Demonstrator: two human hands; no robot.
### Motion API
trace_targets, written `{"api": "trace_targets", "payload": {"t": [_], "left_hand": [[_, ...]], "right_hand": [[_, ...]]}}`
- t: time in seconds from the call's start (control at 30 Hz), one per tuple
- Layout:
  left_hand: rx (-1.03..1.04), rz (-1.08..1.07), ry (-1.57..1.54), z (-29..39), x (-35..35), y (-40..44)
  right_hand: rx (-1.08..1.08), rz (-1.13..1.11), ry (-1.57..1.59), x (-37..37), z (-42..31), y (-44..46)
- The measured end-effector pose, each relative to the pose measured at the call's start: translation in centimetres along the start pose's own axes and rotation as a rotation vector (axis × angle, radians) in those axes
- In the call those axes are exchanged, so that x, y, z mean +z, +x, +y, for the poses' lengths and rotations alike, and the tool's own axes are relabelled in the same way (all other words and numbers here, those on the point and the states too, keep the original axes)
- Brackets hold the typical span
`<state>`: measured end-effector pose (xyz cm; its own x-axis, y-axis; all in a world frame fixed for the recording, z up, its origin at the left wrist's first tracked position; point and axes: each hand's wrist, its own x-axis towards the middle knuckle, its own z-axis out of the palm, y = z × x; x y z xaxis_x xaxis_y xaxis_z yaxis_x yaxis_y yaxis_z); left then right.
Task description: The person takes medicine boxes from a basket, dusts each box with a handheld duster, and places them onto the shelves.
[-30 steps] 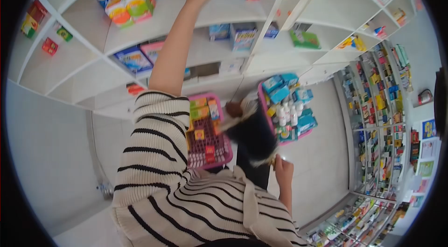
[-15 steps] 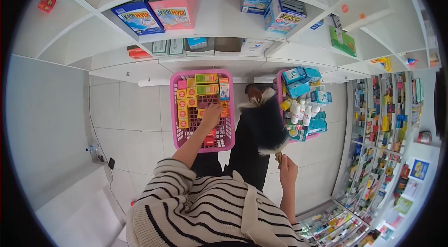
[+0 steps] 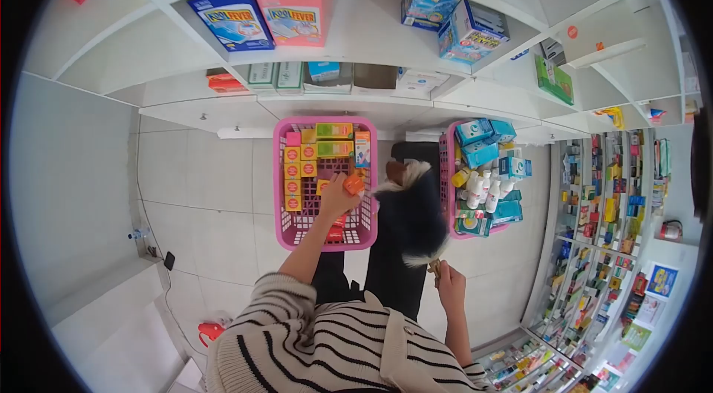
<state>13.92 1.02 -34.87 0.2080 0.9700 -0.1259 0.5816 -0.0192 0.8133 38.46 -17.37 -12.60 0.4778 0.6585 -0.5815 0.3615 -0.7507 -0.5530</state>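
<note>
My left hand point(image 3: 337, 198) is closed on a small orange box point(image 3: 354, 184), over the left pink basket point(image 3: 279, 204). Inside that basket, small yellow boxes point(image 3: 293, 186) stand in a column along the left side. Green-and-yellow boxes point(image 3: 334, 149) lie at its far end beside a white-and-orange carton point(image 3: 362, 148). Red packs point(image 3: 336, 231) sit at the near end, partly behind my forearm. My right hand point(image 3: 450, 282) grips the handle of a feather duster point(image 3: 411, 216), dark with pale feather tips, which hangs between the two baskets over my leg.
At the right, a second pink basket point(image 3: 448, 170) holds teal boxes point(image 3: 475, 132) and white bottles point(image 3: 475, 192). White shelves point(image 3: 364, 18) with cartons rise ahead. Stocked shelving point(image 3: 594, 207) lines the right. A phone point(image 3: 169, 260) and cable are at the left.
My left hand has lifted an orange box from the right side of the basket. The duster, still in my right hand, has shifted slightly left and down in view.
</note>
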Motion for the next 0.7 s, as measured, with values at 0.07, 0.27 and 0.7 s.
{"api": "trace_targets", "payload": {"t": [0.07, 0.27, 0.7], "left_hand": [[-0.122, -0.034, -0.638, -1.3, -1.1, -0.9], [-0.081, -0.107, -1.089, 9.9, -11.8, -5.4], [0.139, -0.197, -1.415, 16.5, -15.7, -10.4]], "right_hand": [[-0.027, -0.039, 0.045, 0.1, -0.5, 0.6], [-0.654, -0.106, -0.157, -1.5, -4.9, 2.0], [-1.227, 0.363, -0.476, -7.0, -15.9, -0.8]]}}
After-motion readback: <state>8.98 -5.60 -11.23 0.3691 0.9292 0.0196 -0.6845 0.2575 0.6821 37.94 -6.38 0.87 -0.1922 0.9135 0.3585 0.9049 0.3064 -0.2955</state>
